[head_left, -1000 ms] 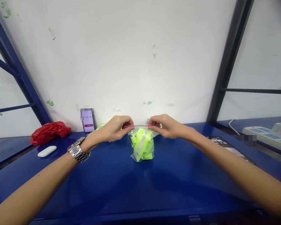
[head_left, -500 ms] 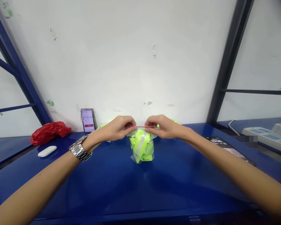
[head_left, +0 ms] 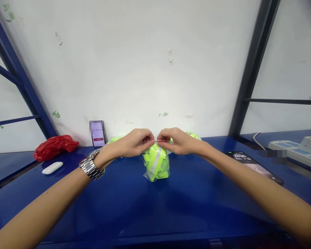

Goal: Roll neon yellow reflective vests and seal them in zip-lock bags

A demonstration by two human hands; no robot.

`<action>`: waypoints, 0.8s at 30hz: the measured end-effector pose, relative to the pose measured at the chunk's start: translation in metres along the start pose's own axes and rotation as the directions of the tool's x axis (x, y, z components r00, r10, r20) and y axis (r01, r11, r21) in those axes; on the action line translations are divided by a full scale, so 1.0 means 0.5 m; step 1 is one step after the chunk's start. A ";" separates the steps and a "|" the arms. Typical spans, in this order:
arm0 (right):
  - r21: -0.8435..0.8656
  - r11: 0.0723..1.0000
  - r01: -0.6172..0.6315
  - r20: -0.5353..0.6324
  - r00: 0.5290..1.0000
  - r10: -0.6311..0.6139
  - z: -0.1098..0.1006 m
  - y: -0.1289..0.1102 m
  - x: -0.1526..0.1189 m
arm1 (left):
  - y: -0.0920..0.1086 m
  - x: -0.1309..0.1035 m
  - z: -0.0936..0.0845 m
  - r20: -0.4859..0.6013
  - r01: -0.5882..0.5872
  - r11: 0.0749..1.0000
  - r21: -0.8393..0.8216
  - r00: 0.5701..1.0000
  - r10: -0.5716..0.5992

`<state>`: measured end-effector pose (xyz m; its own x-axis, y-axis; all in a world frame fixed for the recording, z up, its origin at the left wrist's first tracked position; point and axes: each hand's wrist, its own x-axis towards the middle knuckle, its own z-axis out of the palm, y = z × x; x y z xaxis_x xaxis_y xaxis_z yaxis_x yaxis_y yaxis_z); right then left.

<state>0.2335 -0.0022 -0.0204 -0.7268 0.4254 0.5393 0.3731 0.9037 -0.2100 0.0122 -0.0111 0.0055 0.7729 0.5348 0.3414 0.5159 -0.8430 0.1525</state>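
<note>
Left hand (head_left: 141, 141): red plastic seal strip (head_left: 156, 141) pinched
Right hand (head_left: 172, 140): same strip pinched
Clear plastic bag (head_left: 148, 175): held at frame centre

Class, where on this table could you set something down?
Bare: the blue tabletop between the forearms, nearer than the zip bag. Crowded: rear left, with the red plastic bag, white oblong item and propped phone.

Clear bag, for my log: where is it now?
In the head view, the clear bag is central over the blue table, its red top edge pinched by the left hand and the right hand.
</note>
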 end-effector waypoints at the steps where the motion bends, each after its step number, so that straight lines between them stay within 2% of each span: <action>1: -0.002 1.000 0.004 0.002 1.000 -0.004 0.000 -0.002 0.001 | 0.002 0.002 0.000 0.002 -0.011 1.000 0.018 1.000 0.010; 9: -0.068 0.997 0.033 -0.037 0.999 -0.036 0.008 -0.007 0.007 | 0.007 -0.001 0.014 -0.003 -0.040 0.975 0.219 0.999 0.042; 16: -0.069 0.998 0.012 -0.002 1.000 -0.012 -0.001 -0.002 0.006 | 0.013 0.000 -0.004 0.047 -0.083 0.974 0.210 0.996 0.075; 24: -0.232 0.969 0.085 0.002 0.996 -0.087 0.006 -0.004 -0.004 | 0.017 -0.002 0.001 0.079 -0.094 0.960 0.266 0.994 0.075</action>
<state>0.2324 -0.0048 -0.0233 -0.7579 0.3449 0.5537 0.4333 0.9007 0.0319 0.0160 -0.0187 0.0059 0.8363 0.4728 0.2775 0.5207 -0.8435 -0.1319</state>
